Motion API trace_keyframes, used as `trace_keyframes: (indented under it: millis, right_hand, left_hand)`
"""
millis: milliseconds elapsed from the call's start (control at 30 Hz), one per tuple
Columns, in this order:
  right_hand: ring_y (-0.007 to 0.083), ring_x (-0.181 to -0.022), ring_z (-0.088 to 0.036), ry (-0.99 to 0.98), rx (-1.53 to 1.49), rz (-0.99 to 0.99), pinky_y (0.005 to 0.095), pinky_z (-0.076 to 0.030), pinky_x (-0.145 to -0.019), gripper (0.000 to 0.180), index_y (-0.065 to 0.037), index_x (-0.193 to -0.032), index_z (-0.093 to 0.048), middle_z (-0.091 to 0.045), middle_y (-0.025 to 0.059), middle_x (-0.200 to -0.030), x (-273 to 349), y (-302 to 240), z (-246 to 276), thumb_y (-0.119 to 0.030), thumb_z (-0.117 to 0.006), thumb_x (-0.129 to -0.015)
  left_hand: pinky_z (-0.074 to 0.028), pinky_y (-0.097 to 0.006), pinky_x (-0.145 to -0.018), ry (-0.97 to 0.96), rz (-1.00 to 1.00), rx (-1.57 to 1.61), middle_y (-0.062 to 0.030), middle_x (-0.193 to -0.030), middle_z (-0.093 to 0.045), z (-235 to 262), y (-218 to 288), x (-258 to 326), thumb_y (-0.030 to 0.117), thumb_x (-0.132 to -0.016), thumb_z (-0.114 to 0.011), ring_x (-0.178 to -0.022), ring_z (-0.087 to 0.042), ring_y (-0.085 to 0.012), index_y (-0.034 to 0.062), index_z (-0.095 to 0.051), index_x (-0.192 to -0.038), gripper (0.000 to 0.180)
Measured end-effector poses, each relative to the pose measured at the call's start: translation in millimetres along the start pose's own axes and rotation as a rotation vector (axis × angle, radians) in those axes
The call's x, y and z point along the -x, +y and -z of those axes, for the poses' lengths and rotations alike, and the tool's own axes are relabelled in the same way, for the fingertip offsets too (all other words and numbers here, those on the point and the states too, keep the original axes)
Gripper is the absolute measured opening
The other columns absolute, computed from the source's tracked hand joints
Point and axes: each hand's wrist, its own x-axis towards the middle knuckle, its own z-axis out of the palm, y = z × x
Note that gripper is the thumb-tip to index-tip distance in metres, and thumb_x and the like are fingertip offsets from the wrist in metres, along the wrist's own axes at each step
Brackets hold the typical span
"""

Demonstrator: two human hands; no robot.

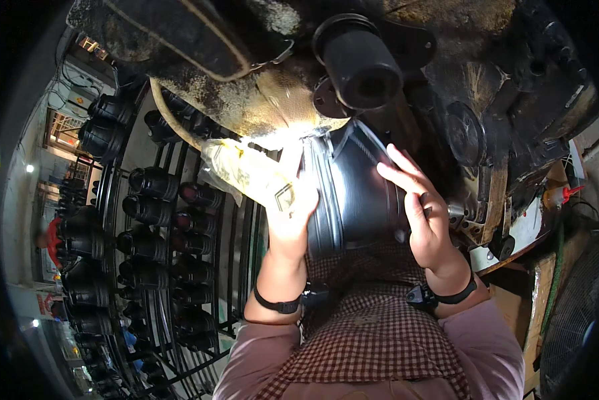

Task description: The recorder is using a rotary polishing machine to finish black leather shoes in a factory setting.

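Left hand lies against the left side of a glossy black piece, which looks like part of a boot; glare washes out the fingers, so I cannot tell how tightly they close. Right hand is at the right side of the black piece, fairly wide, its fingers stretched up along that side and its thumb bent. The black piece itself has a folded, ribbed band on its left and a toothed strip like a zip near its upper right.

Just left of the black piece, a pale yellow wrapped thing overlaps the left hand in view; whether they touch is hidden by the glare. A curved tube runs up from it. Directly above the black piece stands a worn, dark machine, with a bright light at its lower edge and a thick black cylinder jutting out. Below the piece is a checked apron, with black wristbands on both arms.

To the right of the black piece, beyond more machinery, is a pale desk, and past it a bottle with a red nozzle. Well to the left of the piece, metal racks carry rows of black footwear; farther left is a person in red.
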Motion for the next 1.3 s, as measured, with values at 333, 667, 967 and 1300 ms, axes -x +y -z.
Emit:
trace_keyframes:
  millis: [333,667,967,1300]
  right_hand:
    - [0.0308,-0.14,-0.042,0.112,-0.356,-0.002,0.0391,-0.042,-0.109,0.053,0.004,-0.147,-0.039,-0.046,0.0224,-0.149,1.8,40.8,-10.7,-0.031,-0.028,-0.11]
    - [0.0033,-0.068,-0.037,0.284,-0.345,0.063,0.0202,-0.034,-0.06,0.037,0.0,-0.11,-0.045,-0.046,0.0031,-0.09,20.7,-2.0,-27.5,-0.037,-0.046,-0.104]
    - [0.0166,-0.071,-0.058,-0.071,0.033,-0.179,0.0273,-0.049,-0.064,0.017,0.0,-0.091,-0.061,-0.059,0.008,-0.083,1.7,-31.8,-53.0,-0.004,-0.075,-0.082]
    - [0.0214,-0.067,-0.065,0.147,-0.246,-0.078,0.0304,-0.053,-0.064,0.021,0.001,-0.089,-0.067,-0.064,0.0087,-0.08,-12.1,-35.0,-109.4,0.0,-0.081,-0.072]
  left_hand:
    - [-0.053,-0.026,-0.077,0.085,0.283,0.455,-0.005,-0.108,-0.064,8.4,-18.4,-30.1,0.021,-0.098,-0.058,-0.089,-0.063,-0.0121,0.0021,-0.058,-0.123,0.031]
    - [-0.056,-0.031,-0.083,-0.011,0.018,0.291,-0.0094,-0.113,-0.064,0.0,-8.3,-37.3,0.022,-0.097,-0.061,-0.098,-0.064,-0.0162,-0.0004,-0.056,-0.125,0.036]
    - [-0.035,-0.042,-0.113,0.554,-0.137,-0.072,-0.0268,-0.153,-0.037,55.7,-24.4,48.7,0.006,-0.078,-0.057,-0.139,-0.042,-0.0351,-0.0041,-0.04,-0.149,0.074]
    - [-0.036,-0.043,-0.114,0.402,-0.223,0.091,-0.0252,-0.152,-0.04,89.0,-17.1,60.4,0.017,-0.077,-0.057,-0.137,-0.045,-0.0363,-0.0053,-0.038,-0.149,0.078]
